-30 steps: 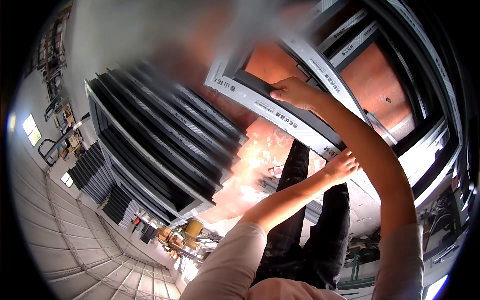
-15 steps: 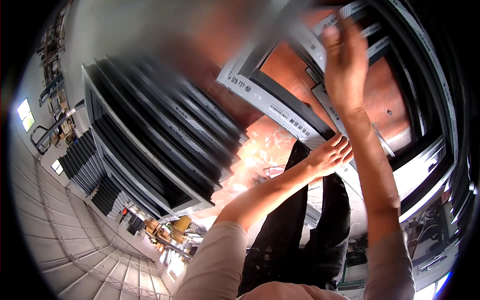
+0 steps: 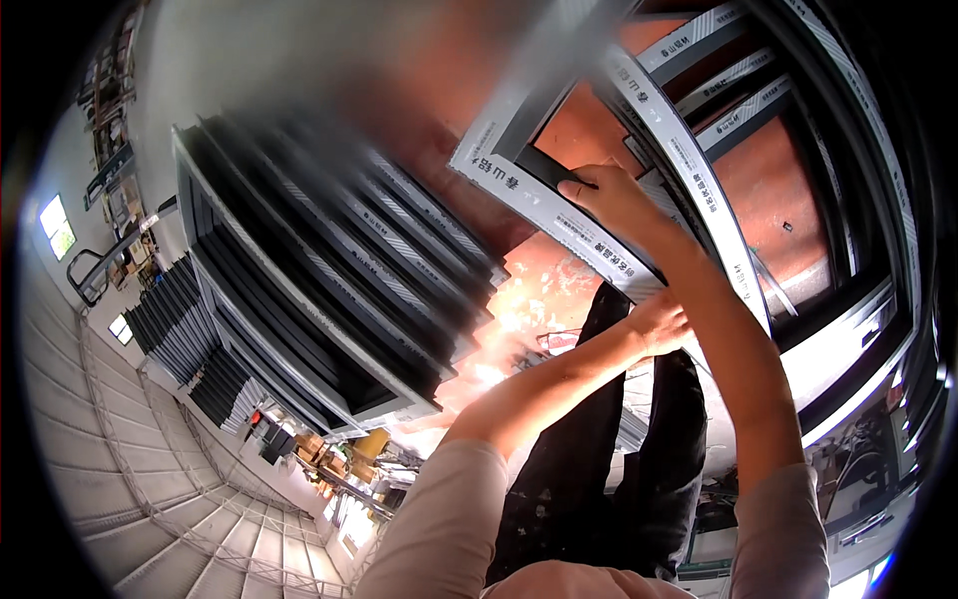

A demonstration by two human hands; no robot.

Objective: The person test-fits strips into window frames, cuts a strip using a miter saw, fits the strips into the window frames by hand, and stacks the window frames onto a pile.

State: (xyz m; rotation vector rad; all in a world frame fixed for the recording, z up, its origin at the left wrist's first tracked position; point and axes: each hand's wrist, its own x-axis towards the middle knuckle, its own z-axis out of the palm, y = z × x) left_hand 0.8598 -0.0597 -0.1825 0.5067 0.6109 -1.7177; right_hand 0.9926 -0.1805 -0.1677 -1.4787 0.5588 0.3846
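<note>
Right hand (image 3: 621, 205) at two o'clock: wrapped over the dark inner edge of a film-covered frame (image 3: 559, 222), thumb on top, fingertips hidden. Left hand (image 3: 655, 321) at three o'clock: against the same frame's lower edge, grip partly hidden, impossible to tell. Apparently mid-handling, already joined at the twelve o'clock corner, film on; unclear how much left. Stacked frames (image 3: 329, 268) at nine. Cartons (image 3: 319, 451) and yellow drum (image 3: 371, 442) near seven, contents too small to tell.
</note>
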